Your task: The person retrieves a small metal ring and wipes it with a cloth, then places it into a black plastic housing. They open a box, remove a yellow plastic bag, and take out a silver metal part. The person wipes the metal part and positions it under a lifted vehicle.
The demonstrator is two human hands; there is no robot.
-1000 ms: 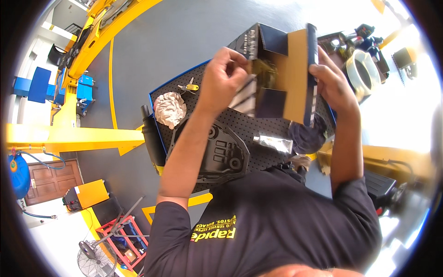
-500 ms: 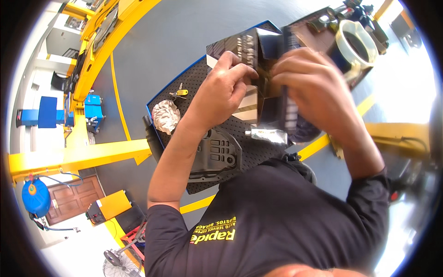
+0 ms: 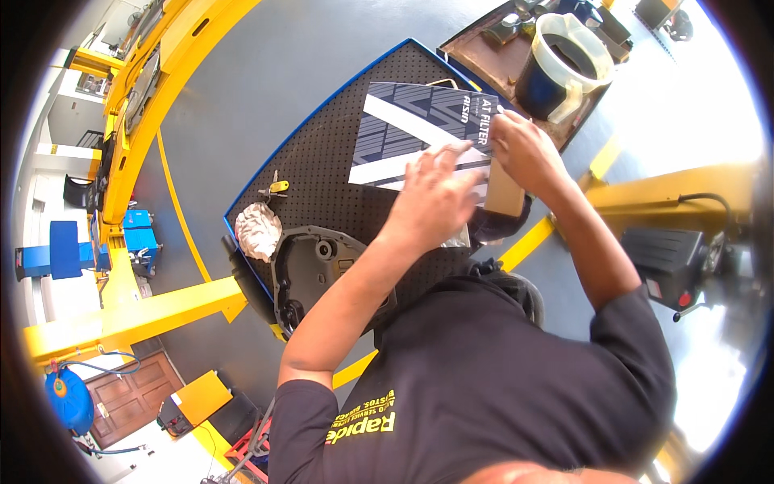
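A dark blue, grey and white striped cardboard box (image 3: 411,133) lies with a broad printed face up on a black perforated work mat with a blue edge (image 3: 318,137). My left hand (image 3: 439,189) is spread over the box's near part, fingers apart and slightly blurred. At the box's right end my right hand (image 3: 526,149) has its fingers curled closed on the end flap; a plain brown cardboard part (image 3: 505,194) shows below it. Left of my left forearm sits a dark grey metal oil pan (image 3: 314,274), partly hidden by that arm.
A crumpled whitish cloth (image 3: 258,231) and keys with a yellow fob (image 3: 279,187) lie at the mat's left. Beyond, a bench (image 3: 484,68) carries a translucent jug of dark liquid (image 3: 556,81). Yellow lift arms (image 3: 657,222) flank me.
The box has turned from standing with flaps raised to lying with its large striped face up. My left hand has opened out from its curled grip. My view has shifted, showing more of the pan.
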